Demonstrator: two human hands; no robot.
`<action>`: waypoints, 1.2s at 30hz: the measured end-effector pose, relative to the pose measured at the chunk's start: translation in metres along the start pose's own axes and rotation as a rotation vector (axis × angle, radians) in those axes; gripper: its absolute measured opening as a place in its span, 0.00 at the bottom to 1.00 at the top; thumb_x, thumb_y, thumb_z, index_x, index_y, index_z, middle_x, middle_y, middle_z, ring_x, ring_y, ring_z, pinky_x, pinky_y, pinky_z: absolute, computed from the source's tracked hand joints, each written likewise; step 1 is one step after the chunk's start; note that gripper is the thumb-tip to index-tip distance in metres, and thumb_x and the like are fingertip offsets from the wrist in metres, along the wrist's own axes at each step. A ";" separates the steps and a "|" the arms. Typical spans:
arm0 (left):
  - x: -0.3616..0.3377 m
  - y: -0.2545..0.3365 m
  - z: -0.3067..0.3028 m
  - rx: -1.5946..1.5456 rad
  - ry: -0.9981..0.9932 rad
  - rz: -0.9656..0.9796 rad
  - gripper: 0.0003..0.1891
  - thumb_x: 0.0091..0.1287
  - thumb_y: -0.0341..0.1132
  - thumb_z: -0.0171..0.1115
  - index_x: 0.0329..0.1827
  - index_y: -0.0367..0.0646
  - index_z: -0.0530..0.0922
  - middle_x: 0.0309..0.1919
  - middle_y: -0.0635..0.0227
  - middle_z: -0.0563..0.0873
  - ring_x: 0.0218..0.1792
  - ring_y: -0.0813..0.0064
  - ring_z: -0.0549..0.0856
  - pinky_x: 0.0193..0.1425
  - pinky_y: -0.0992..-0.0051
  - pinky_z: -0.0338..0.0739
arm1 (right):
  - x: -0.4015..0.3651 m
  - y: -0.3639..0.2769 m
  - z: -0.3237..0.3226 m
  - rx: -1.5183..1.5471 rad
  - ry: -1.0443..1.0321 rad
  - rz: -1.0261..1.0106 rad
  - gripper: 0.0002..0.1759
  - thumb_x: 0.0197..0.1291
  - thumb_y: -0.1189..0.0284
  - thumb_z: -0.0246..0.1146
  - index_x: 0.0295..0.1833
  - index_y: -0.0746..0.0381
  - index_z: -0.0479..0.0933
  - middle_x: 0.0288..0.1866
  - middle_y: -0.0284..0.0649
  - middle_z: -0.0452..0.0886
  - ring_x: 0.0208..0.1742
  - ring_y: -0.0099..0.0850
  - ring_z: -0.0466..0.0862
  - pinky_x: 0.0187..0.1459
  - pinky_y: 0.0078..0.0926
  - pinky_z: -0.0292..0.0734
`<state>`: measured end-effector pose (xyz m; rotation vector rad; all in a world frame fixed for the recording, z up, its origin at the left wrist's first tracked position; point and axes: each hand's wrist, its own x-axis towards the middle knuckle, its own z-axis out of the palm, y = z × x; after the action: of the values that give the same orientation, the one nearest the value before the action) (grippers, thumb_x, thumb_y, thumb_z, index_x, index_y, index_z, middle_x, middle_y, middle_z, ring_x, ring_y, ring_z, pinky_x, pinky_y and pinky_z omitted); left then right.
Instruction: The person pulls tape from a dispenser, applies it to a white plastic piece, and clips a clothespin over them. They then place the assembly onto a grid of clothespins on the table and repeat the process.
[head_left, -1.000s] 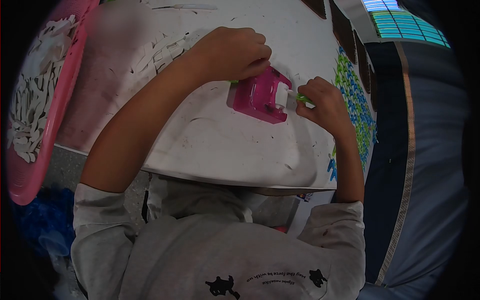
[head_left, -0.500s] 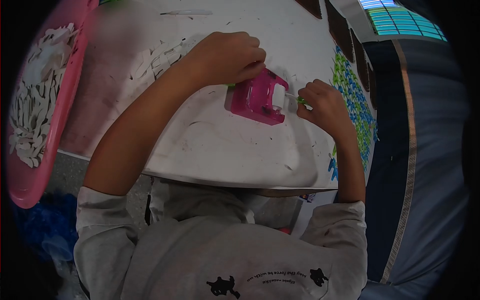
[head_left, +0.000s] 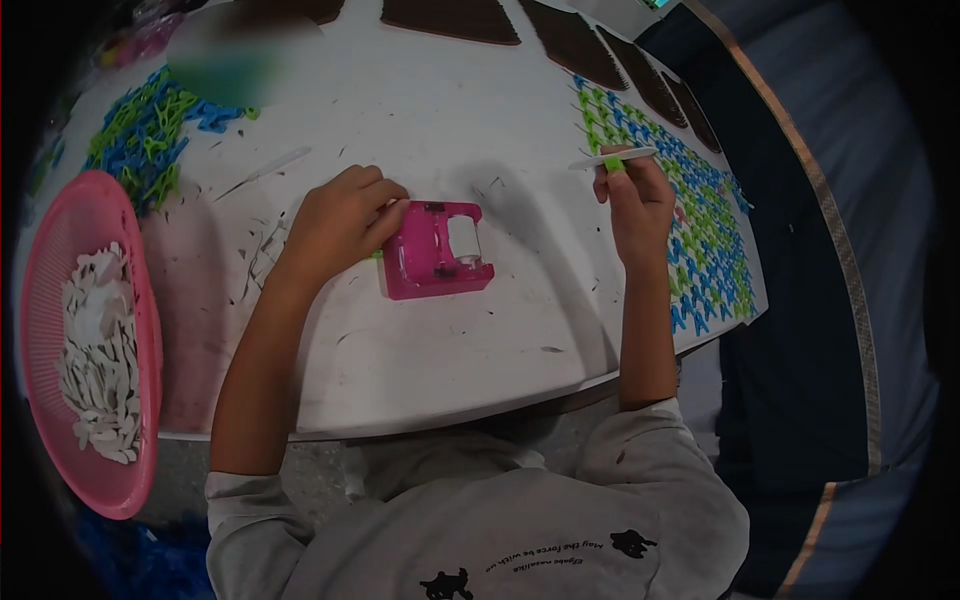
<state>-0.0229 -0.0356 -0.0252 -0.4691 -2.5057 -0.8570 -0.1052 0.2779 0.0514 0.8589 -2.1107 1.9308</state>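
My left hand (head_left: 345, 218) is closed at the left end of a pink tape dispenser (head_left: 412, 282), its fingers against the edge. The dispenser rests on the table and holds a white roll (head_left: 464, 240). A bit of green shows below that hand, partly hidden. My right hand (head_left: 642, 205) is raised at the right, pinching a small green plastic clip (head_left: 613, 162). A thin white strip (head_left: 632, 154) lies across the top of this clip. Beside the right hand, blue and green clips (head_left: 712, 240) are laid out in rows.
A pink basket (head_left: 152, 350) with white strips stands at the left edge. Behind it is a heap of blue and green clips (head_left: 145, 135). A thin pen-like tool (head_left: 265, 170) and scraps lie on the white table (head_left: 430, 370). Dark brown sheets (head_left: 450, 18) line the far side.
My right hand has moved away from the dispenser's roll, and the clip in it now shows a white strip. The left hand stays at the dispenser. The view has shifted.
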 end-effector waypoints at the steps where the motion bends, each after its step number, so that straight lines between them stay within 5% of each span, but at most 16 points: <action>1: 0.001 0.001 -0.001 -0.009 -0.006 -0.017 0.05 0.65 0.33 0.63 0.39 0.42 0.84 0.30 0.65 0.81 0.31 0.67 0.81 0.36 0.70 0.76 | -0.001 0.001 0.002 0.008 0.022 -0.012 0.10 0.65 0.78 0.62 0.50 0.70 0.79 0.39 0.35 0.80 0.33 0.22 0.74 0.36 0.20 0.73; 7: 0.001 0.001 0.002 -0.082 0.007 -0.015 0.06 0.66 0.31 0.62 0.40 0.39 0.83 0.28 0.63 0.80 0.30 0.68 0.80 0.34 0.71 0.74 | -0.005 0.018 0.002 0.248 0.098 -0.032 0.13 0.69 0.77 0.59 0.56 0.70 0.78 0.40 0.37 0.81 0.35 0.24 0.75 0.37 0.22 0.74; 13: 0.002 0.004 0.004 -0.118 -0.032 -0.117 0.06 0.65 0.31 0.62 0.40 0.40 0.84 0.30 0.65 0.80 0.33 0.68 0.81 0.36 0.71 0.76 | -0.020 0.061 0.004 0.453 0.376 0.234 0.12 0.72 0.72 0.58 0.52 0.70 0.78 0.40 0.39 0.82 0.37 0.26 0.80 0.39 0.24 0.77; 15: 0.003 0.010 0.003 -0.164 -0.048 -0.163 0.06 0.65 0.31 0.62 0.41 0.38 0.83 0.29 0.64 0.80 0.32 0.68 0.80 0.36 0.72 0.76 | -0.020 0.070 -0.003 0.338 0.393 0.347 0.13 0.73 0.69 0.57 0.51 0.69 0.77 0.46 0.43 0.83 0.38 0.26 0.80 0.41 0.24 0.77; 18: 0.005 0.015 0.004 -0.217 -0.059 -0.230 0.07 0.66 0.29 0.61 0.42 0.36 0.83 0.29 0.63 0.79 0.32 0.70 0.79 0.35 0.74 0.75 | -0.019 0.081 -0.009 0.192 0.487 0.525 0.14 0.71 0.68 0.60 0.51 0.69 0.78 0.42 0.41 0.84 0.38 0.25 0.83 0.42 0.21 0.79; 28: 0.003 0.014 0.011 -0.254 -0.047 -0.308 0.08 0.67 0.29 0.60 0.43 0.34 0.83 0.29 0.64 0.79 0.31 0.73 0.76 0.34 0.73 0.74 | -0.025 0.094 -0.033 -0.339 0.562 0.505 0.13 0.62 0.67 0.67 0.42 0.68 0.84 0.29 0.39 0.87 0.27 0.22 0.85 0.35 0.20 0.78; 36: 0.002 0.013 0.011 -0.269 -0.055 -0.332 0.08 0.68 0.30 0.60 0.44 0.35 0.83 0.30 0.64 0.80 0.31 0.74 0.77 0.35 0.74 0.73 | -0.033 0.107 -0.065 -0.891 0.609 0.415 0.17 0.57 0.62 0.70 0.35 0.67 0.85 0.28 0.44 0.84 0.28 0.39 0.83 0.35 0.36 0.78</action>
<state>-0.0215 -0.0185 -0.0252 -0.1604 -2.5700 -1.3346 -0.1488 0.3508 -0.0466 -0.3150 -2.4230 0.9219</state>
